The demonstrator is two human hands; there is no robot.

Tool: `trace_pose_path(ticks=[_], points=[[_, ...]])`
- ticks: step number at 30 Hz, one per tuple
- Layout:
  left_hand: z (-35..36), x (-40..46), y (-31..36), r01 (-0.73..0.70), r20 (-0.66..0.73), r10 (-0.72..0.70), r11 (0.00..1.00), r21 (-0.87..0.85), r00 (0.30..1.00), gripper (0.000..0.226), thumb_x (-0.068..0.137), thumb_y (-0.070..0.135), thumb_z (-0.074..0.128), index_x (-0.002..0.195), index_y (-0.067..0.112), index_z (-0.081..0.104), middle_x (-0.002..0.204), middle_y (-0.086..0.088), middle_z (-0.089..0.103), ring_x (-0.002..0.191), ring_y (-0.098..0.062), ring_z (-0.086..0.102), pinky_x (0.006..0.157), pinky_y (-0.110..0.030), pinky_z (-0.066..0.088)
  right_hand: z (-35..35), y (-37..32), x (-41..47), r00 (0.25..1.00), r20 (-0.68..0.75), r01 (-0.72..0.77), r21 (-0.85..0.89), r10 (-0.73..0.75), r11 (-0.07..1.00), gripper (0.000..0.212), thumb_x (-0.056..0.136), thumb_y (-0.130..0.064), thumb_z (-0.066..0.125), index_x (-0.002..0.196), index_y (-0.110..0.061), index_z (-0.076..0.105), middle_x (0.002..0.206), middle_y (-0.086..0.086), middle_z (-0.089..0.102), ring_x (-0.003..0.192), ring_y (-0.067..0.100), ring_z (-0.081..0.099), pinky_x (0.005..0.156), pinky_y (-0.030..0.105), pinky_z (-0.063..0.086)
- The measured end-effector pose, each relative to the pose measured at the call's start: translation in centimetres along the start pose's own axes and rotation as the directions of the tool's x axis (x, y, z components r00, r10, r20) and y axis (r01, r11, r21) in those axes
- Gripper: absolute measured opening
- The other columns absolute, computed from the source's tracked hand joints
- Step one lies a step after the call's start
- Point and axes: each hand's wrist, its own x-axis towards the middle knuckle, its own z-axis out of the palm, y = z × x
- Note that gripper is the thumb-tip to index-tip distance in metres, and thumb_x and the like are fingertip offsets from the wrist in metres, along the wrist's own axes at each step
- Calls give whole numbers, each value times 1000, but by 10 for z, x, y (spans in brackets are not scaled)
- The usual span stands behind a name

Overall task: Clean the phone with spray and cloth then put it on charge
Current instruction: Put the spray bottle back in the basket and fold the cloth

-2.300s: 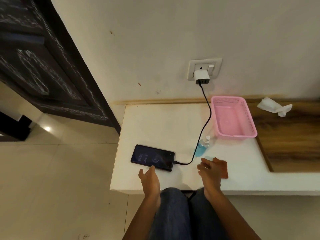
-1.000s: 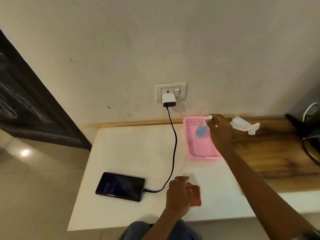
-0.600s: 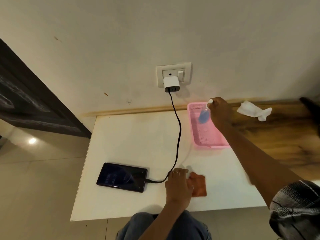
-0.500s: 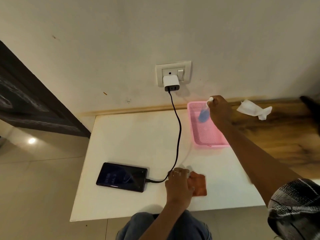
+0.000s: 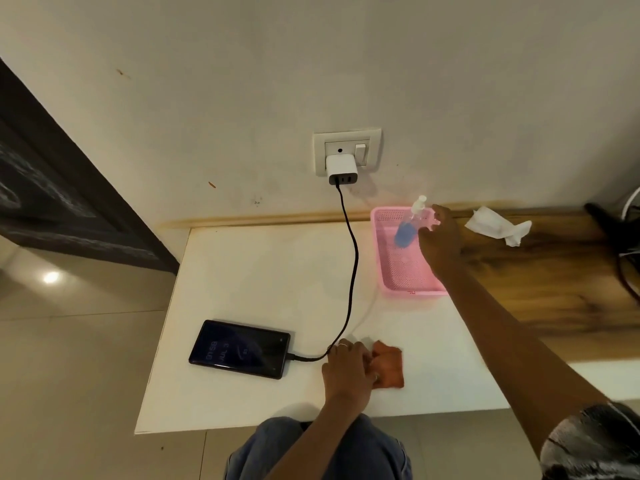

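The black phone [image 5: 239, 348] lies flat on the white table [image 5: 259, 271] with its screen lit. A black cable [image 5: 351, 271] joins it to the white charger [image 5: 341, 169] in the wall socket. My left hand [image 5: 348, 372] rests with curled fingers on the left edge of the orange cloth [image 5: 389, 367], just right of the phone. The spray bottle [image 5: 407, 228], clear with blue liquid, leans inside the pink basket [image 5: 407, 285]. My right hand [image 5: 440, 239] hovers beside the bottle with fingers spread apart.
A crumpled white tissue [image 5: 498, 230] lies on the wooden surface [image 5: 554, 289] right of the basket. A dark object with cables [image 5: 620, 233] sits at the far right. A dark door [image 5: 52, 188] stands left, and my knees [image 5: 311, 452] are under the table's front edge.
My right hand carried the spray bottle from beside the phone cable into the pink basket and has now spread its fingers off it. My left hand moved onto the orange cloth and stayed there.
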Motion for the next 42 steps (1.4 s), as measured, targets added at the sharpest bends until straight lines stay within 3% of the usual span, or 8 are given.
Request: trace_pose_path(ticks=[6,12,16,19,22,29,35,42], points=[[-12,-10,6,-28,-21,23,966,-258,1000,21,88,29,60,106,19,60,110,3,64,105,-14,55,88,-27,47,-20,3,-66,992,-127,-7,125,23,992,27,85,3,52,109,-6,60,113,10,64,101,23,60,85,32,51],[-54,-48,28,-136,-52,134,747,-650,990,8,91,28,59,85,25,55,80,7,68,77,-5,65,81,-27,54,-48,25,-163,986,168,-22,197,-11,980,22,92,2,50,102,-11,64,103,3,66,99,20,61,91,33,48],[-96,-75,29,-216,-82,220,697,-684,972,8,89,28,62,87,32,55,82,8,71,81,-8,68,75,-19,52,-68,10,-215,915,396,-27,253,-78,967,56,82,20,44,105,-28,61,109,-13,61,103,6,56,87,16,46],[-129,-98,27,-273,-116,275,646,-713,954,11,86,23,66,85,32,60,74,8,72,75,-8,69,67,-14,50,-82,-9,-241,868,477,-46,358,-141,933,55,81,17,49,97,-33,65,101,-14,67,97,7,62,68,8,51],[-162,-125,27,-286,-150,270,584,-760,951,7,85,23,68,86,30,65,75,12,71,74,-5,67,63,-13,50,-95,-29,-264,835,507,-28,428,-215,903,38,85,6,55,96,-28,67,100,-9,70,100,9,63,79,17,52],[-211,-178,21,-227,-153,200,434,-872,968,11,86,31,65,94,37,68,84,19,72,77,-7,70,60,-26,57,-104,-76,-307,809,491,0,552,-325,834,13,81,-20,67,94,-17,65,91,1,72,85,18,70,73,22,56],[-223,-215,9,-57,-48,44,243,-968,998,35,84,30,67,115,18,60,100,-3,70,91,-24,69,69,-34,60,-105,-99,-331,900,373,-60,618,-225,784,12,80,-24,68,90,-22,63,92,-2,70,88,22,68,71,29,59],[-215,-245,-2,88,104,27,360,-929,994,28,84,38,65,98,14,66,101,-11,72,92,-25,69,93,-43,52,-107,-103,-355,915,365,-122,657,-172,744,12,82,-17,67,89,-25,61,88,-8,68,82,18,67,56,18,55]])
